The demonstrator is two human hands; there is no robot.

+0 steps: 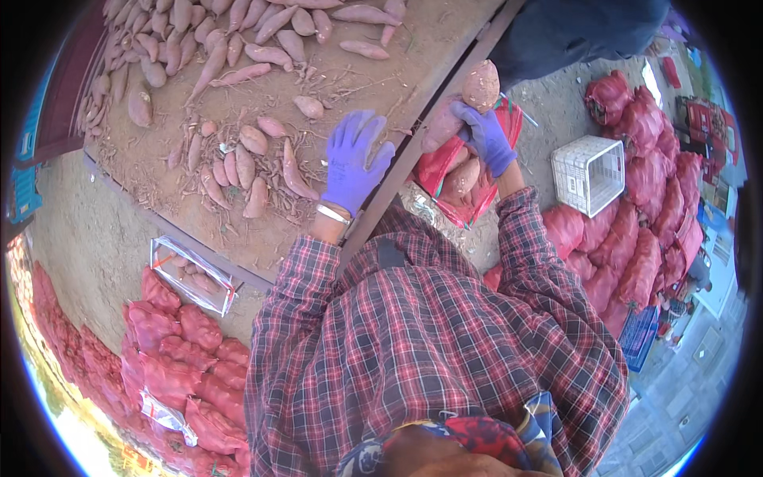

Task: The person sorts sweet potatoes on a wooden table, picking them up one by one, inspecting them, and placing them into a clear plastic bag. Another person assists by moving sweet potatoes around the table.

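My left hand point(356, 161), in a purple glove, is over the near edge of a soil-strewn sorting table point(357, 77); its fingers are spread and it holds nothing. My right hand point(486, 136), gloved alike, grips sweet potatoes beyond the table's rim: a round, pale brown one point(480, 86) and a longer pinkish one point(442, 126). Below it an open red mesh sack point(465, 200) holds several large sweet potatoes point(463, 177). On the table, small sweet potatoes point(245, 165) lie among root bits left of my left hand, and a large heap point(179, 36) fills the far left.
A metal rail point(411, 143) edges the table. A white plastic crate point(587, 173) stands beside stacked full red sacks point(635, 238) at right. More full sacks point(179, 352) and a plastic-lined box frame point(194, 277) are at lower left. A person in dark clothing point(572, 36) is close at the top.
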